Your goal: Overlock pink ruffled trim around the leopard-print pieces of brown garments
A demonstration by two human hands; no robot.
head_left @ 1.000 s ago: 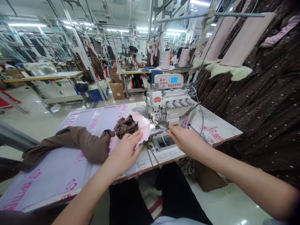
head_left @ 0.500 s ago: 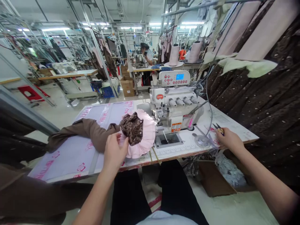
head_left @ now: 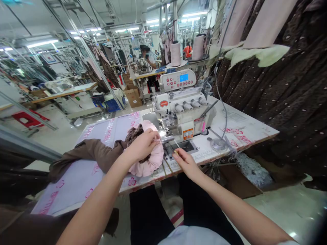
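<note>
My bench (head_left: 252, 126) carries an overlock machine (head_left: 167, 114) set back from the front edge. The brown garment (head_left: 93, 153) reaches the left edge; its pink ruffle (head_left: 153, 163) lies near the front edge, under my left grip (head_left: 141, 144), whose fingers bend, pinching or not I can't tell. My right grip (head_left: 187, 165), just beside the ruffle, pinches a small yellowish object (head_left: 176, 152).
</note>
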